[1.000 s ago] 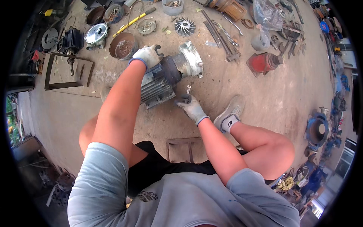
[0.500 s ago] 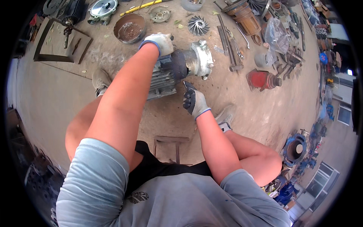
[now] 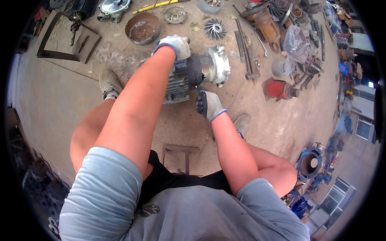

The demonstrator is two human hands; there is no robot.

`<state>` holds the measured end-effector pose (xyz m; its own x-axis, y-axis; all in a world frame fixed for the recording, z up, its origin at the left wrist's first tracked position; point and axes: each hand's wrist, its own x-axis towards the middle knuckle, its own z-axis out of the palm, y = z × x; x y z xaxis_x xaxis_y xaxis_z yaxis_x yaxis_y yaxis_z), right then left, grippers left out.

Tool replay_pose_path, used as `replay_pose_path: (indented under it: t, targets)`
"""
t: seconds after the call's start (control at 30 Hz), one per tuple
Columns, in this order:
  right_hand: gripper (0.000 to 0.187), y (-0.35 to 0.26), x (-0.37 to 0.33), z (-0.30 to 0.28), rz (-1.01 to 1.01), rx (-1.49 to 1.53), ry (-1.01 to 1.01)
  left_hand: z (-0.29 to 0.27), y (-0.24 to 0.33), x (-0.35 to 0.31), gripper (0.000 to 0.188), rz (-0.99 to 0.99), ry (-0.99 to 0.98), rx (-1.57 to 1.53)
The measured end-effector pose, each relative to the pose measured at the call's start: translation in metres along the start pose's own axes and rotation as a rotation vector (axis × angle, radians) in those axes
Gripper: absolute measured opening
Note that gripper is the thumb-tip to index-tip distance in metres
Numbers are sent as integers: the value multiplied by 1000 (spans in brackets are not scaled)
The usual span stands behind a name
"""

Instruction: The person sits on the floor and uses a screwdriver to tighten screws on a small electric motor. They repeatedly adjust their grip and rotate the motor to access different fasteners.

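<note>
A finned electric motor (image 3: 177,89) lies on the ground in front of me, with a dark collar and a pale, silvery flanged end (image 3: 218,65) toward the right. My left hand (image 3: 175,46), in a white and grey work glove, rests at the motor's far upper side. Its fingers look curled, and what they grip is hidden. Close to the motor's near right side, my right hand (image 3: 210,105) is closed in a fist in a matching glove. Something thin and small appears to poke out above its knuckles toward the dark collar; its kind cannot be made out.
Beyond the motor are a rusty bowl of brown bits (image 3: 142,30), a round metal cover (image 3: 175,15) and a bladed fan wheel (image 3: 215,29). A hammer (image 3: 252,75), wrenches and a red jack-like tool (image 3: 279,89) lie right. Between my legs stands a small low frame (image 3: 181,148).
The view has shifted a little, so the motor and ground items sit slightly farther right. My right hand has turned slightly at the motor's side, and my left hand stays on the motor.
</note>
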<state>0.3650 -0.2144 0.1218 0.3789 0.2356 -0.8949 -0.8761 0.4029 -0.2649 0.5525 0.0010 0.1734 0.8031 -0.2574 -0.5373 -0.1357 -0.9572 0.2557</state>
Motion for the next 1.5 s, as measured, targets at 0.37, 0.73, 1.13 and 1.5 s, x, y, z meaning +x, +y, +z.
replay_pose_path:
  t: [0.37, 0.73, 1.13, 1.5]
  targets:
    - [24, 41, 9, -39, -86, -12, 130, -21, 16, -21, 61, 49, -69, 54]
    - [30, 62, -8, -62, -400, -79, 33, -6, 4, -6, 62, 21, -29, 55]
    - [36, 47, -5, -23, -264, -184, 252, -8, 7, -17, 60, -10, 13, 30]
    - [26, 23, 14, 0, -126, -165, 238, -13, 9, -19, 58, -3, 0, 20]
